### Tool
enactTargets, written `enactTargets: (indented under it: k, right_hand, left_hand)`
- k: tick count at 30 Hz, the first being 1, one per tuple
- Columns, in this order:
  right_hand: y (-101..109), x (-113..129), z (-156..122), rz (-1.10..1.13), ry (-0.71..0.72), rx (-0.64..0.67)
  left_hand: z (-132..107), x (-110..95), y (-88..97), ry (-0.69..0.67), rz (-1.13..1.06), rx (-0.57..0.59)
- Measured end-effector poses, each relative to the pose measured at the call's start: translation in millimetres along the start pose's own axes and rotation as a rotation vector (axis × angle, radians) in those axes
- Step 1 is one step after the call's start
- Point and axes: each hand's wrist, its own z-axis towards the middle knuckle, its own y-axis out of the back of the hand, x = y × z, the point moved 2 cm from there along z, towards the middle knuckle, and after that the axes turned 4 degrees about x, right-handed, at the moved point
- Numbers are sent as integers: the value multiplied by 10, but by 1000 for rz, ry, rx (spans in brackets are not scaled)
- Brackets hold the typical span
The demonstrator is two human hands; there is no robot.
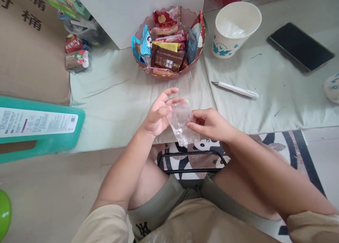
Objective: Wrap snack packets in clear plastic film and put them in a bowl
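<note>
Between my hands, just over the table's front edge, hangs a small clear plastic bag (180,121). My left hand (160,114) is at the bag's upper left, thumb and a finger closed on its edge while the index finger stretches out. On the right side, my right hand (209,123) pinches the bag between thumb and bent fingers. Its lower end is crumpled; I cannot make out anything inside. Beyond my hands stands a pink scalloped bowl (169,74) filled with several wrapped snacks, among them a brown packet (167,58) and a blue packet (146,41).
A paper cup (227,41) with clear plastic inside stands right of the bowl. A white pen (235,89) and a black phone (300,47) lie on the pale cloth (111,112). At left are a cardboard box (34,66), wrapped snacks (76,59) and a teal container (76,119).
</note>
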Motion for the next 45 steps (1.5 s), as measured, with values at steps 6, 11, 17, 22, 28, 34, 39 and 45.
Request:
enactTargets:
  k: [6, 11, 17, 22, 28, 34, 39, 45]
  right_hand:
    - [55, -67, -19, 164, -27, -224]
    - [61, -120, -36, 365, -41, -224]
    - [82, -134, 15, 528, 77, -343]
    - [128, -84, 16, 286, 45, -376]
    - [101, 2, -9, -23, 241, -462]
    - [231, -17, -116, 149, 247, -590]
    - [421, -55, -117, 303, 149, -790]
    - [595, -92, -163, 418, 126, -812]
  left_hand:
    - [73, 139, -122, 165, 89, 6]
    - [83, 137, -51, 44, 322, -93]
    - [85, 88, -74, -55, 222, -40]
    - [123, 39, -78, -29, 198, -49]
    - [128, 135, -158, -27, 266, -109]
    - [175, 112, -311, -153, 444, -317]
    - [590, -436, -671, -596, 804, -391]
    - [1703, -1026, -1432, -612, 1411, -307]
